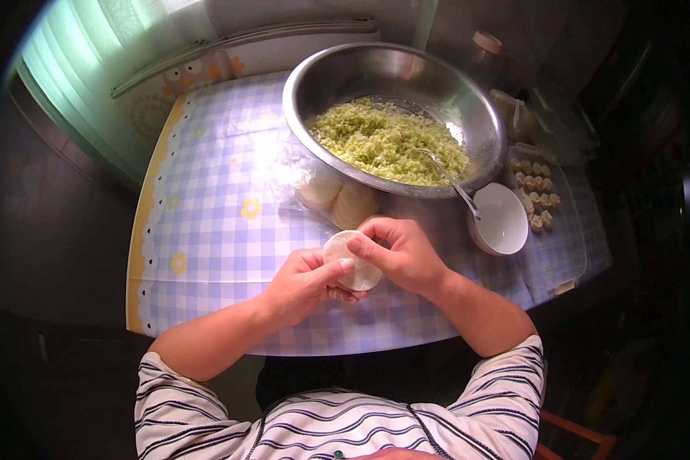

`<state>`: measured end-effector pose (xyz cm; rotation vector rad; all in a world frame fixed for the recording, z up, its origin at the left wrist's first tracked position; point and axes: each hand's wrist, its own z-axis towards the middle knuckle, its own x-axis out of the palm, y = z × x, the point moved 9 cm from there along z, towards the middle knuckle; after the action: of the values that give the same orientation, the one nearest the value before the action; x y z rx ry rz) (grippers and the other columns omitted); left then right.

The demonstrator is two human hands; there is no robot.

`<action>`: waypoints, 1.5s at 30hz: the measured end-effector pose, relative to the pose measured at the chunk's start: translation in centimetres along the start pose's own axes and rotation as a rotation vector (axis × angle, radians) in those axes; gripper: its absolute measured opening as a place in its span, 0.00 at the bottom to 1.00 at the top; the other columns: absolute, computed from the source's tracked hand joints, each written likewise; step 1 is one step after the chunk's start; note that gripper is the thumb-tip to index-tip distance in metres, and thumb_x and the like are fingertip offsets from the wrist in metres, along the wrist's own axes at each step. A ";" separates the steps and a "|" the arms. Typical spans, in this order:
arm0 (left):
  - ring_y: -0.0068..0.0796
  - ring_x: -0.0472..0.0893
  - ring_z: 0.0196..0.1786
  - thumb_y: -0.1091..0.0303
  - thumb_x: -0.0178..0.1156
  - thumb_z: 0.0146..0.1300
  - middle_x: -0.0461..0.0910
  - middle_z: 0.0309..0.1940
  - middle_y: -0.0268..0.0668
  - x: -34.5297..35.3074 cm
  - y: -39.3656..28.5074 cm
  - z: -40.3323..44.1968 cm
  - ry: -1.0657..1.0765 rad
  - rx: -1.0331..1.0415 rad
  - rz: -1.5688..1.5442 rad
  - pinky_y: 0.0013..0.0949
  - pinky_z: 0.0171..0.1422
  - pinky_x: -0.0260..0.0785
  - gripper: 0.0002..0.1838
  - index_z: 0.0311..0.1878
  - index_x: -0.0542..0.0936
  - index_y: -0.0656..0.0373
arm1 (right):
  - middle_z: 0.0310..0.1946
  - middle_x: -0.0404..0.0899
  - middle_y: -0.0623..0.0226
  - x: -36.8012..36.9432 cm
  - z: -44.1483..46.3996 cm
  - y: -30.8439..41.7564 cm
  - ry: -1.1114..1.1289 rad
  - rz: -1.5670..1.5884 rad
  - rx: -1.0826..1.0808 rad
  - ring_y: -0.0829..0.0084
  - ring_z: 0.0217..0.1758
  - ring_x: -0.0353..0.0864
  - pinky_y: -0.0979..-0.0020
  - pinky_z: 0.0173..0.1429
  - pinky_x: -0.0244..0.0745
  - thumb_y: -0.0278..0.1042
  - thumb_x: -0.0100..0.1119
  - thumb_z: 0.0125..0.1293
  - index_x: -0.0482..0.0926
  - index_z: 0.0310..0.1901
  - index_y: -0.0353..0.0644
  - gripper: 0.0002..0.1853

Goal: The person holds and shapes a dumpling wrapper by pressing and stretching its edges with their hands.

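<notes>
Now, your left hand (pixel 300 282) and right hand (pixel 406 251) pinch the dough disc (pixel 366 274) between them; the spoon handle (pixel 454 184) lies ahead-right — nearer your right hand, slanting back toward you.

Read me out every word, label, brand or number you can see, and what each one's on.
No text can be read here.
Tablecloth: printed checks and flowers, no lettering seen.
Steel bowl, white bowl, dough round: no lettering seen.
Pink-lidded jar: too dim to tell whether it carries a label.
</notes>
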<state>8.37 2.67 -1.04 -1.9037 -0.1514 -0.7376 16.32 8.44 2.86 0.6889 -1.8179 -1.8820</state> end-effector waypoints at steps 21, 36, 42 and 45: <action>0.29 0.81 0.38 0.62 0.52 0.66 0.79 0.38 0.41 0.1 0.4 0.1 0.022 -0.013 -0.037 0.29 0.42 0.75 0.15 0.45 0.75 0.66 | 0.24 0.78 0.72 -0.1 0.0 -0.1 -0.003 0.004 -0.027 0.85 0.28 0.72 0.79 0.31 0.69 0.36 0.55 0.64 0.79 0.32 0.34 0.12; 0.26 0.79 0.39 0.62 0.54 0.65 0.79 0.39 0.40 -0.6 0.2 0.2 -0.022 0.015 -0.033 0.30 0.42 0.75 0.15 0.44 0.76 0.66 | 0.26 0.79 0.70 -0.3 0.2 -0.1 -0.028 0.048 -0.037 0.85 0.29 0.73 0.79 0.32 0.70 0.36 0.57 0.62 0.79 0.34 0.34 0.11; 0.24 0.79 0.38 0.62 0.54 0.64 0.79 0.37 0.38 0.0 0.2 -0.1 -0.003 0.011 -0.045 0.28 0.42 0.75 0.14 0.44 0.76 0.64 | 0.25 0.78 0.70 0.0 -0.1 0.1 0.003 -0.037 -0.009 0.85 0.29 0.72 0.79 0.32 0.69 0.36 0.59 0.61 0.78 0.31 0.35 0.11; 0.24 0.79 0.37 0.63 0.55 0.64 0.79 0.36 0.38 -0.2 0.3 0.0 -0.001 0.010 -0.035 0.27 0.41 0.74 0.13 0.44 0.76 0.64 | 0.24 0.78 0.71 -0.4 -0.1 0.2 -0.035 -0.053 -0.054 0.85 0.28 0.72 0.79 0.32 0.69 0.36 0.59 0.61 0.77 0.30 0.36 0.11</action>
<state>8.39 2.60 -1.38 -1.8957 -0.1895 -0.7584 16.68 8.62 3.13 0.6957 -1.7790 -1.9817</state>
